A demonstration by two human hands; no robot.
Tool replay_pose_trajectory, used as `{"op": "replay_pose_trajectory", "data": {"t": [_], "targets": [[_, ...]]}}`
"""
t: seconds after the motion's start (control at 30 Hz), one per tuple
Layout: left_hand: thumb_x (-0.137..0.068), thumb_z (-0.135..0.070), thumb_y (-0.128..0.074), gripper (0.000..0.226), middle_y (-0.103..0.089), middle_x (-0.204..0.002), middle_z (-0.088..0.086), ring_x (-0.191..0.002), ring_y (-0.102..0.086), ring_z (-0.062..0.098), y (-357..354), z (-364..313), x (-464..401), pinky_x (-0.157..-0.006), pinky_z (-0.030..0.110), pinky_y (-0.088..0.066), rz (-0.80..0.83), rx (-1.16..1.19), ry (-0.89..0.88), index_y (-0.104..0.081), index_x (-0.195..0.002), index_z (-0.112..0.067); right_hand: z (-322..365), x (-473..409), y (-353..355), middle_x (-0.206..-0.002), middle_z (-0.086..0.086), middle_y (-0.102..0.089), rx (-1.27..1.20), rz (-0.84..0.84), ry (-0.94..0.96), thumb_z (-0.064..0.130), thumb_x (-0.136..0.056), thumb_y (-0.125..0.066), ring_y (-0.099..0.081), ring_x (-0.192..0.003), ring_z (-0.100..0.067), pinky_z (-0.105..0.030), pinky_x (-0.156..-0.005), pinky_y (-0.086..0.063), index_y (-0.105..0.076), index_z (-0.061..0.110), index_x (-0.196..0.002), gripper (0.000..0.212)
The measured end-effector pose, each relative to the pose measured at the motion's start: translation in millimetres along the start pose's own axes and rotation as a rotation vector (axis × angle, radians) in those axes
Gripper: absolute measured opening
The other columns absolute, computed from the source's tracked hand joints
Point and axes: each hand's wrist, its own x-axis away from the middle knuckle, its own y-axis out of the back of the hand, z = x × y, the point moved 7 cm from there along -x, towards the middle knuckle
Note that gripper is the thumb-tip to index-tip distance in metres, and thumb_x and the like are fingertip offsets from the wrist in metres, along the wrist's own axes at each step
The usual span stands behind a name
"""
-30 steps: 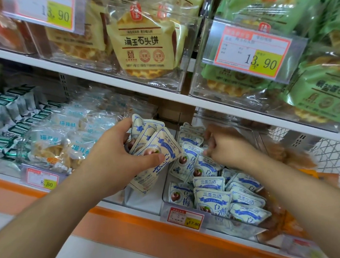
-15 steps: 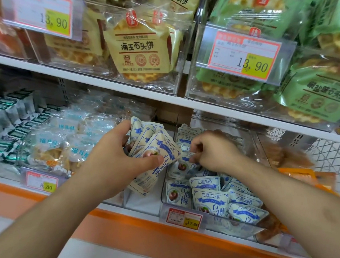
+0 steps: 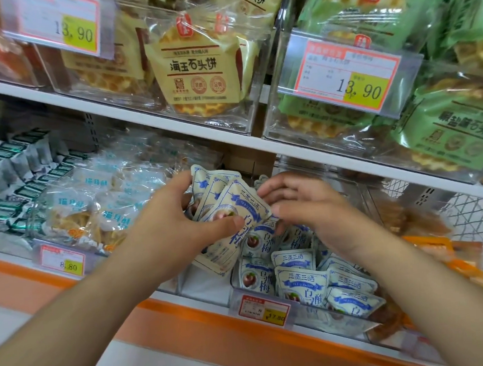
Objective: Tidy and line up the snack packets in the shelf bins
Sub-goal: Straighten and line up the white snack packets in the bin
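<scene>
**Blue-and-white packets held over the lower bin**

The left hand [image 3: 177,231] grips a fanned bunch of blue-and-white snack packets [image 3: 225,210], thumb pressed on the front one, just above the clear bin [image 3: 311,317]. The right hand [image 3: 302,204], fingers loosely extended and holding nothing, reaches toward the bunch's edge. More of these packets [image 3: 303,284] lie jumbled in the bin behind the 17.80 price tag [image 3: 264,310].

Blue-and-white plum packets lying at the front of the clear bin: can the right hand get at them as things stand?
Probably yes. The right hand hovers open just above the bin, and the front packets lie uncovered. The left hand holds its fanned packets off to the side.
</scene>
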Motion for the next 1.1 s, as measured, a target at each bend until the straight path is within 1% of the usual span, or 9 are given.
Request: {"op": "replay_pose_trajectory", "data": {"t": [0.13, 0.23, 0.3, 0.4, 0.53, 0.7, 0.83, 0.93, 1.1], "targets": [[-0.069, -0.026, -0.093, 0.05, -0.08, -0.097, -0.001, -0.083, -0.079, 0.02, -16.5, -7.0, 5.0, -0.072, 0.045, -0.066, 0.044, 0.047, -0.003, -0.067, -0.112, -0.032, -2.2, 19.3, -2.8, -0.103, -0.01, -0.079, 0.072, -0.129, -0.034, 0.006, -0.079, -0.088, -0.077, -0.091, -0.028, -0.05, -0.079, -0.062, -0.057, 0.014, -0.112, 0.045], [-0.072, -0.024, -0.092, 0.045, -0.079, -0.092, -0.009, -0.078, -0.078, 0.013, -17.4, -11.1, 6.7, -0.062, 0.036, -0.064, -0.003, 0.039, -0.003, -0.067, -0.108, -0.033, -10.5, 21.7, 5.0, -0.103, -0.016, -0.077, -0.03, -0.118, -0.039, -0.008, -0.091, -0.071, -0.075, -0.095, -0.031, -0.051, -0.082, -0.059, -0.06, 0.006, -0.116, 0.031], [-0.074, -0.024, -0.091, 0.043, -0.077, -0.088, -0.019, -0.072, -0.076, 0.005, -9.1, -12.7, 6.2, -0.052, 0.023, -0.058, -0.057, 0.005, -0.005, -0.064, -0.106, -0.034, -22.3, 17.1, 11.1, -0.101, -0.012, -0.078, 0.066, -0.092, -0.078, -0.011, -0.093, -0.064, -0.076, -0.095, -0.023, -0.044, -0.086, -0.059, -0.066, 0.005, -0.113, 0.026], [-0.075, -0.024, -0.09, 0.043, -0.076, -0.085, -0.021, -0.069, -0.075, 0.004, 5.8, -10.9, 4.8, -0.05, 0.018, -0.055, -0.115, -0.009, 0.005, -0.064, -0.109, -0.031, -42.9, 0.2, 0.2, -0.104, 0.002, -0.079, 0.452, 0.052, -0.131, 0.01, -0.089, -0.081, -0.074, -0.097, -0.01, -0.034, -0.096, -0.06, -0.075, 0.018, -0.11, 0.024], [-0.076, -0.02, -0.089, 0.042, -0.078, -0.086, -0.014, -0.071, -0.077, 0.011, 17.5, -4.3, 2.5, -0.052, 0.023, -0.059, -0.132, 0.039, 0.033, -0.065, -0.11, -0.029, -67.9, -20.0, -23.2, -0.121, 0.012, -0.074, 0.834, 0.301, -0.235, 0.032, -0.085, -0.087, -0.069, -0.109, -0.006, -0.03, -0.101, -0.056, -0.073, 0.028, -0.128, 0.045], [-0.075, -0.023, -0.09, 0.044, -0.079, -0.091, -0.01, -0.077, -0.078, 0.012, 21.8, 2.7, -1.1, -0.063, 0.033, -0.064, -0.105, 0.018, 0.044, -0.067, -0.112, -0.03, -79.6, -31.2, -32.5, -0.137, 0.014, -0.066, 1.037, 0.467, -0.266, 0.047, -0.076, -0.091, -0.063, -0.121, -0.01, -0.024, -0.101, -0.05, -0.062, 0.032, -0.143, 0.074], [-0.074, -0.026, -0.091, 0.047, -0.08, -0.094, -0.007, -0.079, -0.078, 0.014, 23.8, 8.7, -4.5, -0.068, 0.04, -0.065, -0.083, 0.007, 0.053, -0.066, -0.113, -0.03, -83.0, -31.3, -34.4, -0.149, 0.013, -0.055, 1.162, 0.531, -0.272, 0.052, -0.081, -0.084, -0.058, -0.128, -0.016, -0.029, -0.104, -0.049, -0.056, 0.042, -0.147, 0.072], [-0.074, -0.027, -0.091, 0.047, -0.08, -0.093, -0.011, -0.077, -0.078, 0.013, 23.9, 10.4, -4.8, -0.068, 0.038, -0.066, -0.082, -0.007, 0.056, -0.065, -0.113, -0.031, -83.5, -32.2, -34.6, -0.149, 0.014, -0.055, 1.167, 0.512, -0.28, 0.05, -0.082, -0.084, -0.057, -0.13, -0.015, -0.027, -0.101, -0.049, -0.057, 0.04, -0.147, 0.071], [-0.075, -0.026, -0.091, 0.048, -0.079, -0.092, -0.014, -0.075, -0.078, 0.011, 22.9, 10.1, -4.7, -0.061, 0.03, -0.064, -0.087, -0.004, 0.062, -0.064, -0.115, -0.033, -90.7, -34.7, -28.5, -0.137, 0.009, -0.068, 0.883, 0.429, -0.347, 0.026, -0.08, -0.091, -0.063, -0.125, -0.01, -0.028, -0.106, -0.052, -0.06, 0.025, -0.145, 0.071]]}}
